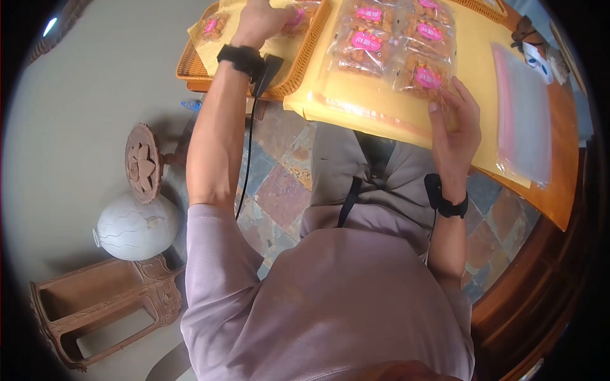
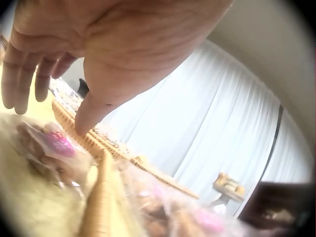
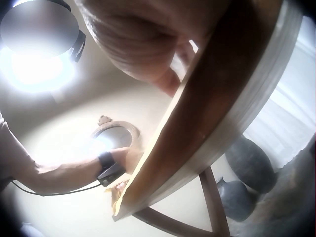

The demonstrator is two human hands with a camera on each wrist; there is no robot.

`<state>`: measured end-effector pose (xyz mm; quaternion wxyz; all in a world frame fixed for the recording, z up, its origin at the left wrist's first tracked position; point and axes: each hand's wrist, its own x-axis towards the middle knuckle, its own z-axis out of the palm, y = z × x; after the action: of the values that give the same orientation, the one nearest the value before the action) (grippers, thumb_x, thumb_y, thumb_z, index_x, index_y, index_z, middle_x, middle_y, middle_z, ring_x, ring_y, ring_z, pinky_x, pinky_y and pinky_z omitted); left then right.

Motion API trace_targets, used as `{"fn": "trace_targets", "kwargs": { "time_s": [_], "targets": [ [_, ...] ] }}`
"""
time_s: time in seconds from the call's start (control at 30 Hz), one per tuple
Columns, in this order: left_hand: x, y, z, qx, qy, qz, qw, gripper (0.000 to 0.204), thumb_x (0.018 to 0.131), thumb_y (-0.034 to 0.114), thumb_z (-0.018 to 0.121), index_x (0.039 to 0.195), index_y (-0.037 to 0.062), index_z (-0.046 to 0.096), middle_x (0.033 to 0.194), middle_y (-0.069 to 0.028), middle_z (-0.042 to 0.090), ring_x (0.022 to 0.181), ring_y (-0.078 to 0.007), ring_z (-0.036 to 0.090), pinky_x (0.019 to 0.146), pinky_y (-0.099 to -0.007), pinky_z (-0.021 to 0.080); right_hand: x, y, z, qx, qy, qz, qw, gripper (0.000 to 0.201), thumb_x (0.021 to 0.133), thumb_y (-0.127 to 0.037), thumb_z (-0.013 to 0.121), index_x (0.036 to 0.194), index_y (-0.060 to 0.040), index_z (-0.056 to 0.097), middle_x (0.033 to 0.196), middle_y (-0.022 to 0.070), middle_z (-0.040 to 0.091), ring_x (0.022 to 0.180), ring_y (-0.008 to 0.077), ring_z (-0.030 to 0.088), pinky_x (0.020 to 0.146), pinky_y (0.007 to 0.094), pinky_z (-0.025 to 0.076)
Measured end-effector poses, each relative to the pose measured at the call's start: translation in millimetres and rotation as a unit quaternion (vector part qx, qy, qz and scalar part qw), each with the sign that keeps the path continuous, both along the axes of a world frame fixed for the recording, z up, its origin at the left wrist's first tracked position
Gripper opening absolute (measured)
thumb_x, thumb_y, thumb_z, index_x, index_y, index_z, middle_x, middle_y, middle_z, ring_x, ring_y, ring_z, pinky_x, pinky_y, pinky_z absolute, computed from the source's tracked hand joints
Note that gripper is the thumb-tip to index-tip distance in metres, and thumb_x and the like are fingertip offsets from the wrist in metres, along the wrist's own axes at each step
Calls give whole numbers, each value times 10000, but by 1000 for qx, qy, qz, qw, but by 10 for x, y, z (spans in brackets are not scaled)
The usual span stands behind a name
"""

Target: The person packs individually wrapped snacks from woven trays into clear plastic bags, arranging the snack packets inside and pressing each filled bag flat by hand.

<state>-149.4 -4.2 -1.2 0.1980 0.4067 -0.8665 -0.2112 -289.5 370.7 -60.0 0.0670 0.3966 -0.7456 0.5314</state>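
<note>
In the head view my left hand [image 1: 259, 24] reaches over the wicker tray [image 1: 304, 58] at the upper left. Its loosely spread fingers are above a clear packet with a pink label [image 2: 59, 145] in the left wrist view, with nothing gripped. My right hand [image 1: 456, 127] is at the table's near edge, thumb and fingers apart. Its fingertips are right at the lower end of a clear snack packet [image 1: 424, 75] with a pink label. In the right wrist view that hand [image 3: 143, 44] is partly hidden behind the table edge.
More snack packets [image 1: 368, 41] lie in rows on the yellow-covered table [image 1: 381, 120]. A stack of clear plastic bags [image 1: 524, 117] lies at the right. Another packet [image 1: 213, 26] is in the tray. A white round vase [image 1: 138, 227] and carved wooden stand [image 1: 105, 292] are at the left.
</note>
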Motion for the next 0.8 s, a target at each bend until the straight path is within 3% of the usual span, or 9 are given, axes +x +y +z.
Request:
{"fn": "trace_targets", "kwargs": {
  "time_s": [0.23, 0.33, 0.4, 0.43, 0.5, 0.53, 0.6, 0.73, 0.8],
  "targets": [
    [2, -254, 97, 145, -60, -39, 987, 446, 865, 376, 820, 1055, -22, 755, 1004, -117, 759, 922, -182, 726, 794, -293, 542, -13, -1, -21, -7, 1, -2, 1000, 246, 923, -127, 744, 1122, 12, 703, 1399, 133, 616, 1276, 284, 583, 1047, 386, 496],
    [53, -483, 63, 209, -96, 42, 972, 320, 905, 327, 793, 1014, 28, 766, 918, -31, 732, 762, -82, 645, 658, -237, 487, -24, 5, -35, 3, 9, -8, 1000, 251, 918, -129, 751, 1118, 17, 708, 1399, 130, 616, 1271, 279, 588, 1049, 385, 491],
    [117, -528, 7, 392, 106, -27, 914, 246, 940, 301, 754, 982, 58, 766, 844, 46, 673, 639, -39, 484, 549, -208, 371, -13, 4, -24, 2, 0, -6, 1000, 253, 916, -129, 749, 1119, 18, 711, 1399, 126, 616, 1268, 279, 589, 1050, 388, 488],
    [156, -201, 266, 293, 55, 26, 954, 240, 973, 294, 706, 1015, 63, 756, 844, 53, 662, 611, -38, 408, 526, -204, 315, -13, 0, -14, -1, -7, -5, 1000, 255, 915, -129, 748, 1121, 19, 714, 1398, 121, 615, 1265, 279, 591, 1051, 390, 485],
    [338, -163, 476, 251, 36, 22, 967, 267, 984, 298, 684, 1089, 62, 750, 860, 61, 670, 631, -38, 427, 542, -202, 316, -2, 11, 5, -6, -14, -4, 1000, 258, 913, -129, 747, 1121, 20, 717, 1399, 115, 614, 1263, 277, 592, 1050, 393, 484],
    [465, -38, 617, 227, 51, 14, 972, 301, 1005, 251, 647, 1178, 17, 719, 952, 8, 710, 720, -71, 570, 603, -204, 439, -3, 15, 4, -13, -17, 2, 1000, 261, 910, -130, 745, 1121, 21, 719, 1399, 110, 614, 1260, 275, 593, 1050, 395, 483],
    [684, 212, 702, 331, 164, -58, 928, 344, 1039, 149, 549, 1298, -68, 618, 1196, -122, 706, 1006, -205, 717, 900, -312, 594, -18, 15, -29, -9, -8, -4, 1000, 261, 906, -127, 744, 1120, 21, 719, 1399, 106, 613, 1257, 271, 595, 1050, 397, 482],
    [974, 965, 574, 467, 73, -124, 873, 346, 938, 150, 690, 1228, -37, 665, 1043, -77, 749, 947, -158, 727, 868, -284, 595, -20, -2, -6, 2, 8, -5, 1000, 267, 894, -131, 751, 1112, 22, 722, 1391, 102, 622, 1244, 264, 604, 1050, 395, 478],
    [903, 1478, 434, 567, 86, -132, 808, 318, 894, 94, 750, 1195, 13, 692, 926, -8, 740, 563, -1, 543, 466, -154, 403, -26, 2, 6, -5, -29, 5, 1000, 260, 897, -121, 751, 1113, 19, 719, 1391, 104, 625, 1237, 256, 609, 1051, 388, 477]
  ]
}}
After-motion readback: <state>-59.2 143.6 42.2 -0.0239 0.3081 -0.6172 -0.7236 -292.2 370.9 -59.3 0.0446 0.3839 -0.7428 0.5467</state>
